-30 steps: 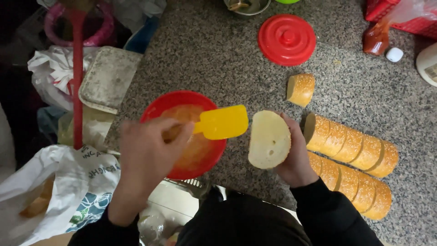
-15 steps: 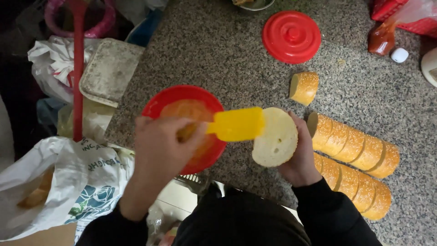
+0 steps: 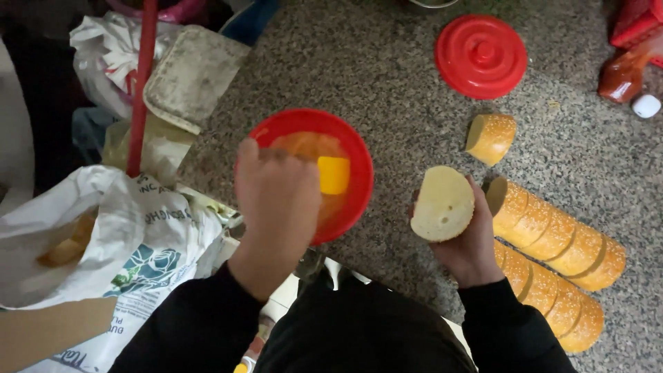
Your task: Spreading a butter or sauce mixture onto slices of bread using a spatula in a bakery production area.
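Two hands work: left hand (image 3: 276, 200) has swung its gripped yellow spatula (image 3: 333, 175) back into the red bowl (image 3: 359, 173) for more spread, while right hand (image 3: 469, 242) grips the bun half (image 3: 442, 204) at three o'clock.

The left hand (image 3: 276, 197) hides the spatula (image 3: 333, 175) handle and part of the bowl (image 3: 359, 162). The bottle (image 3: 625, 69) is cut off at the right edge. The bag's (image 3: 103, 235) contents are blurred.
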